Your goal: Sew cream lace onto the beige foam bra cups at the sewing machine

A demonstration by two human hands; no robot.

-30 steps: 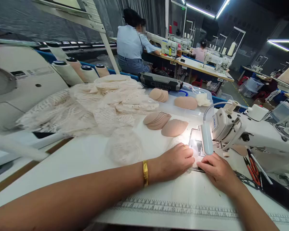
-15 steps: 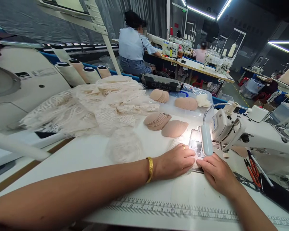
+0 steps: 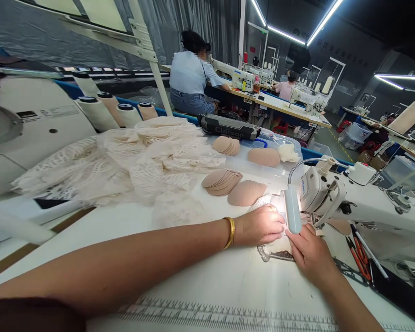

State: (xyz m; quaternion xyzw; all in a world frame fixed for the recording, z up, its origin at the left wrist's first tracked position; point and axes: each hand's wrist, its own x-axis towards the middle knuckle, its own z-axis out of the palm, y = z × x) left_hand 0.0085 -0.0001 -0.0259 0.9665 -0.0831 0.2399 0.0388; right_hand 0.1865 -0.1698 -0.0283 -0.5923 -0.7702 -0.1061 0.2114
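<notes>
A white sewing machine (image 3: 349, 193) stands at the right, its small lamp (image 3: 293, 210) lighting the needle area. Under that light lies a pale piece of lace fabric (image 3: 275, 248), its near edge showing below my fingers. My left hand (image 3: 264, 224), a gold bangle on its wrist, has its fingers bent together on the fabric, left of the needle area. Close by on the right, my right hand (image 3: 311, 252) pinches the fabric with thumb and fingers. The lamp hides the needle, and the fingertips partly cover the cloth.
Stacks of beige oval pads (image 3: 247, 192) lie beyond my left hand. A heap of cream lace (image 3: 152, 157) spreads leftward, near thread cones (image 3: 97, 110). Orange-handled scissors (image 3: 359, 258) lie right of my right hand. A ruler strip (image 3: 228, 316) runs along the front edge. A co-worker (image 3: 193, 76) sits beyond.
My left hand has shifted slightly forward and right with the lace fabric, and more of its near edge now shows. My right hand stays beside the needle area. The view has tilted a little.
</notes>
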